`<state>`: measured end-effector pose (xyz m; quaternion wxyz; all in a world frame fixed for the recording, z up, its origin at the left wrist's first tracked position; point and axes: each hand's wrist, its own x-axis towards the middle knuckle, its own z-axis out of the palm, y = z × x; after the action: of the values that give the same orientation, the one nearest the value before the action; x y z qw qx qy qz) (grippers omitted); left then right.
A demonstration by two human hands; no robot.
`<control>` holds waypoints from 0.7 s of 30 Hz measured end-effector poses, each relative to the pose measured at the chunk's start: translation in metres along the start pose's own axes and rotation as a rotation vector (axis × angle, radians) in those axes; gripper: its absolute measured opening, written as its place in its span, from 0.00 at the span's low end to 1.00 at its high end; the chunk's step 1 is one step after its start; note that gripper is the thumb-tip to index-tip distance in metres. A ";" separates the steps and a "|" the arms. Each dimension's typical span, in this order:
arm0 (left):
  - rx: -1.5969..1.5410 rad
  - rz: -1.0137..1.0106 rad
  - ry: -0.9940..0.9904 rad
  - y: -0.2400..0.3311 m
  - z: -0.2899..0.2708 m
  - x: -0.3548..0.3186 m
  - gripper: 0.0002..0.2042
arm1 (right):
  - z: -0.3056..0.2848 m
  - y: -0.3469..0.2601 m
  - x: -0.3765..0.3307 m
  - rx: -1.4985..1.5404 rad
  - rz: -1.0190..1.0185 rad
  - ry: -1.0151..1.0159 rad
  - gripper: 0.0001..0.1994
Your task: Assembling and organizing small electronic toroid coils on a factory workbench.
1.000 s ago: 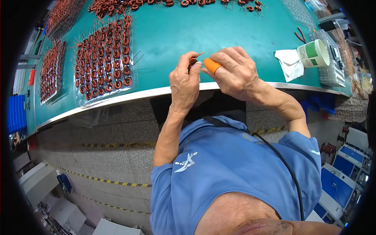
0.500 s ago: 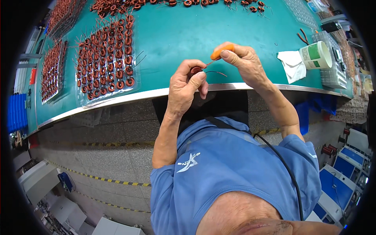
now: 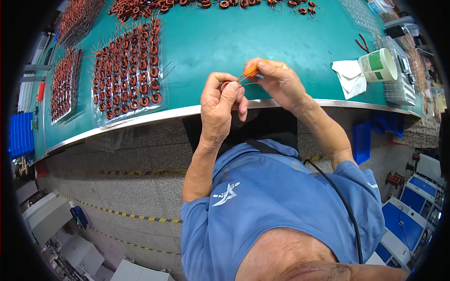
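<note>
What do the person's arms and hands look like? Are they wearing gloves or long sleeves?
No gloves: the left hand and right hand are bare. Both forearms are bare too. The blue shirt has short sleeves, a small white emblem on the chest, and a thin black cable running across it.

Green worktop (image 3: 243, 37) curves across the upper frame, metal-edged along its near side. At 10 o'clock, a clear plastic tray (image 3: 126, 70) filled with rows of copper-wound ring coils. Further out at 9 to 10 o'clock, a second tray of coils (image 3: 61, 84). Loose coils (image 3: 206, 4) strung along the far edge at 12 o'clock. At 2 o'clock, a white-and-green cup (image 3: 378, 64), with a crumpled white cloth (image 3: 350, 77) just beside it. Clear empty tray (image 3: 398, 79) at the right rim. Blue bins (image 3: 21, 136) at 9 o'clock. Grey floor below, with yellow-black striped tape (image 3: 117, 213) running across it.
</note>
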<state>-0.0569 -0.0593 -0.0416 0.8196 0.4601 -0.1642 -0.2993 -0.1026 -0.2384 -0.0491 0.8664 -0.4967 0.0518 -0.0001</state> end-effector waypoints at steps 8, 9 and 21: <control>0.040 0.050 -0.060 -0.001 -0.014 -0.002 0.12 | 0.007 -0.004 -0.004 -0.144 0.015 0.156 0.17; 0.049 0.056 -0.026 -0.002 -0.015 -0.004 0.12 | 0.006 -0.007 -0.009 -0.213 0.000 0.211 0.17; 0.160 0.067 0.006 -0.009 -0.005 -0.006 0.13 | 0.012 0.017 -0.020 -0.594 -0.125 0.127 0.16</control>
<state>-0.0624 -0.0560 -0.0519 0.7903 0.5192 -0.2002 -0.2564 -0.1226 -0.2185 -0.0560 0.6768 -0.7293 0.0732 -0.0693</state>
